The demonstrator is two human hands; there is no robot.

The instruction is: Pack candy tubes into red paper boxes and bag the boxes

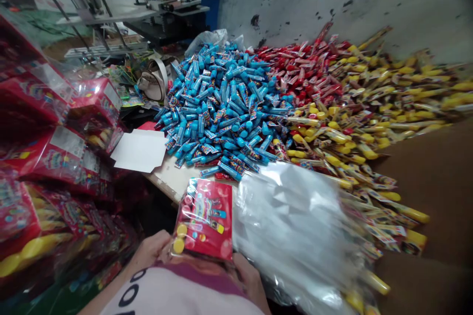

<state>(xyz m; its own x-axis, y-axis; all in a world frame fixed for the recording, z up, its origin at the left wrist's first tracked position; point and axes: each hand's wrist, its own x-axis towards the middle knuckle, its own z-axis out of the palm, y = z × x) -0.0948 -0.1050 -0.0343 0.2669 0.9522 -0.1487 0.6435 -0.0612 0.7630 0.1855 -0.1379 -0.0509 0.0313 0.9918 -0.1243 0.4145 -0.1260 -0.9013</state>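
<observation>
The grip of both hands, left hand [158, 246] and right hand [247, 275], is closed about the near corners of the wrapped red box [210, 221], fingers partly hidden. The box is before the torso, at the surface [173, 177] edge; blue tubes [221, 98] heap beyond, plastic bags [288, 216] lie right.

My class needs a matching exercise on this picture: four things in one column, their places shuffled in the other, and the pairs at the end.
1. red packet
2. red tubes
3. shiny plastic
4. white card

A. left of the blue heap
B. between left hand and right hand
C. just right of the packet
D. between the blue and yellow heaps

Pairs: 1-B, 2-D, 3-C, 4-A
</observation>
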